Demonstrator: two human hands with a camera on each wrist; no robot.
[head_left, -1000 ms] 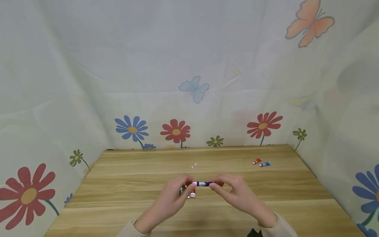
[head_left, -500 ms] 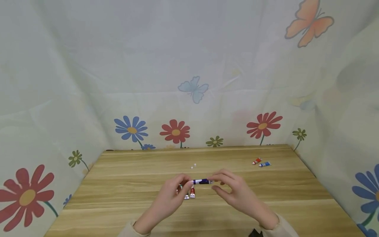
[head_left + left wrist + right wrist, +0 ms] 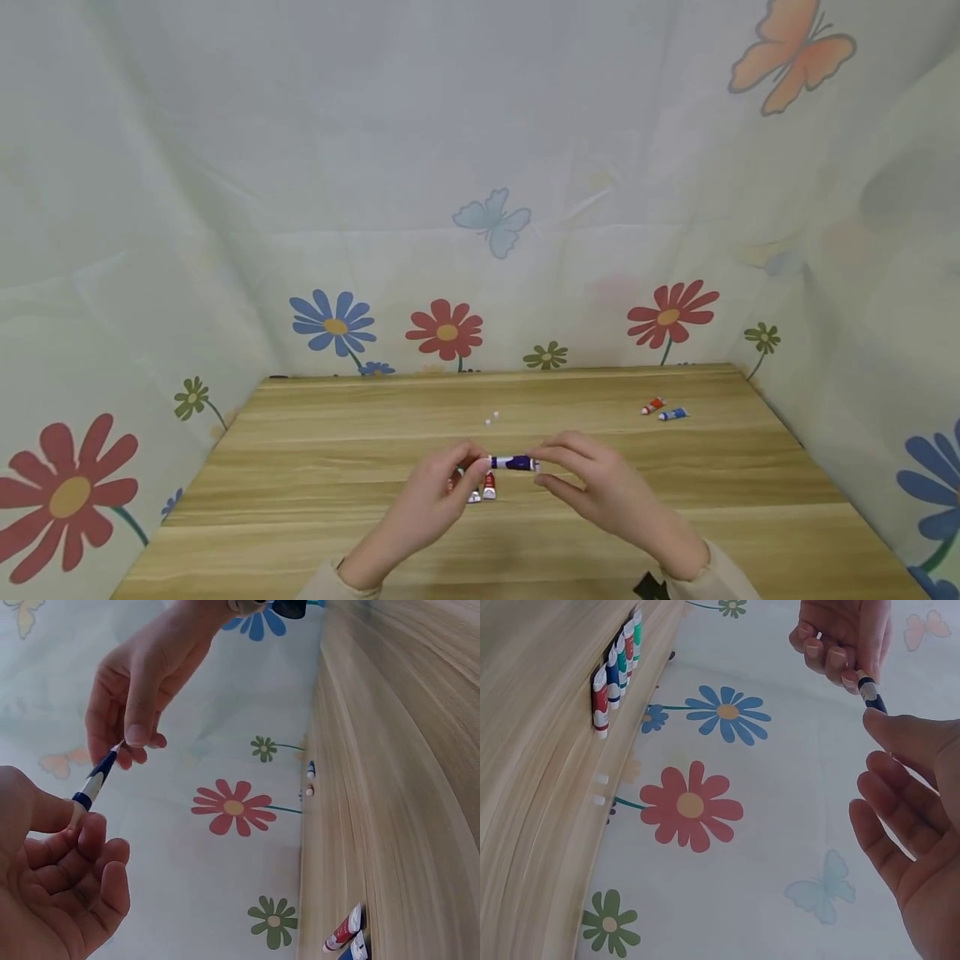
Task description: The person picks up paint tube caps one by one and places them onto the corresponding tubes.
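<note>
A small purple-blue and white paint tube (image 3: 513,462) is held level above the table between both hands. My left hand (image 3: 441,490) pinches its white cap end between thumb and index finger. At the flat tail end, the thumb and fingertips of my right hand (image 3: 596,479) pinch the tube, as the left wrist view shows. Under the left hand lies a row of several paint tubes, partly hidden in the head view; a red tube (image 3: 601,703) is at the near end of the row in the right wrist view.
Two tiny white pieces (image 3: 600,780) lie on the wooden table (image 3: 337,433) beyond the hands. A red-orange tube (image 3: 652,406) and a blue tube (image 3: 673,414) lie at the back right. Flower-printed cloth (image 3: 375,167) surrounds the table's back and sides.
The right fingers have shifted rightward along the tube and spread, baring more of its purple body and tail. The left hand keeps its pinch and has hardly moved.
</note>
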